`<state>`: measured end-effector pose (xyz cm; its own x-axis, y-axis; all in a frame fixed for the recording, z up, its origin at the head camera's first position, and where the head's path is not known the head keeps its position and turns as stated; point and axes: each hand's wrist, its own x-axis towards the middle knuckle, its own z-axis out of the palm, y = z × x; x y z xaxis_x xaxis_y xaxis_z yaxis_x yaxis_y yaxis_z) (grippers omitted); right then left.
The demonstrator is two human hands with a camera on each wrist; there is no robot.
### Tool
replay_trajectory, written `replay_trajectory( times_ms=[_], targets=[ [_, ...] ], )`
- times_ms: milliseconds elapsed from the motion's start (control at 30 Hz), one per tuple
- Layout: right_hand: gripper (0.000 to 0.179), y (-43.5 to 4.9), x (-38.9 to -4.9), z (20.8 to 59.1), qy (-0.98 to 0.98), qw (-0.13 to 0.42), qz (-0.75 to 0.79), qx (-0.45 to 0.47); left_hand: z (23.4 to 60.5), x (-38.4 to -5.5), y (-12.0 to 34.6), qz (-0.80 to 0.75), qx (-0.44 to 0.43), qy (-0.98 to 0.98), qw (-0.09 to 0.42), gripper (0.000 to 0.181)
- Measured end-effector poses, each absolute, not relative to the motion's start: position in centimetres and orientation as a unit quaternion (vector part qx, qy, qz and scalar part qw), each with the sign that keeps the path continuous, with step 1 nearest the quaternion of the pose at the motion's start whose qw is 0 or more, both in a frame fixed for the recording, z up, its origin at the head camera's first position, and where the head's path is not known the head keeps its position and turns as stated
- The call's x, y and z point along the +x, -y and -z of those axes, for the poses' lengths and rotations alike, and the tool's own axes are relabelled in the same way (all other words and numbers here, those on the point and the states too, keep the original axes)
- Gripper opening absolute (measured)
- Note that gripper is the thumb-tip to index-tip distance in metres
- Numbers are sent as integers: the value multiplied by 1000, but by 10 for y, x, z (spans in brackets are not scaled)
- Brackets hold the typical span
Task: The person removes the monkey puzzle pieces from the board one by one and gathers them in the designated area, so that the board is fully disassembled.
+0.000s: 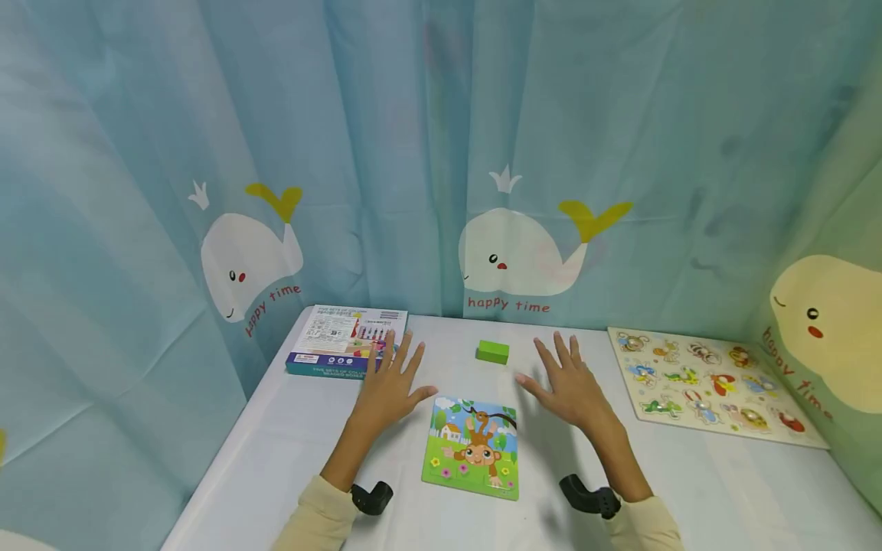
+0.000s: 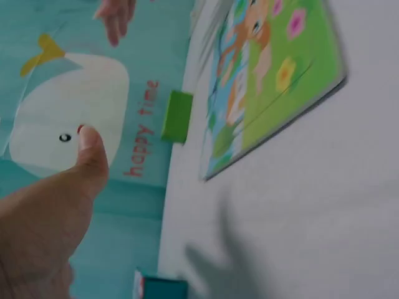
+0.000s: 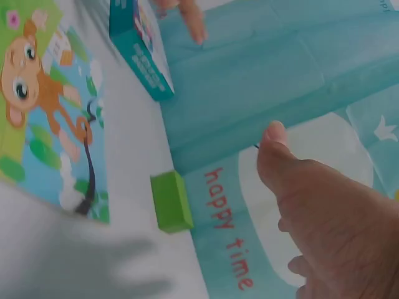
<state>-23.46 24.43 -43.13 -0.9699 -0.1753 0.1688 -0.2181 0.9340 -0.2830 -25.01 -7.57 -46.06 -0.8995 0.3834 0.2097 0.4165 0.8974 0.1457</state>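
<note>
Between and below my two hands lies a square monkey puzzle (image 1: 472, 448) on the white table, its picture showing a monkey hanging from a branch. My left hand (image 1: 390, 390) hovers with fingers spread, near the puzzle's upper left and in front of a flat box. On the other side, my right hand (image 1: 568, 385) is raised with fingers spread too, holding nothing. A green block (image 1: 493, 352) sits behind the puzzle, a little left of the right fingertips. In the left wrist view the thumb (image 2: 91, 156) stands apart from everything; the right wrist view also shows nothing held.
A boxed set (image 1: 344, 340) with a teal edge lies at the back left of the table (image 1: 276, 467). At the right is a white peg puzzle board (image 1: 713, 383) with insects and animals. A blue whale-print curtain (image 1: 413, 153) closes off the back and sides.
</note>
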Motion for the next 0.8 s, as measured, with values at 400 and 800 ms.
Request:
replay_trajectory(
  times_ms=[400, 800],
  targets=[
    [44, -203, -244, 462, 923, 101, -336, 157, 489, -236, 68, 187, -240, 952, -17, 93],
    [19, -175, -248, 495, 887, 21, -407, 215, 498, -205, 68, 125, -267, 956, 16, 84]
  ],
)
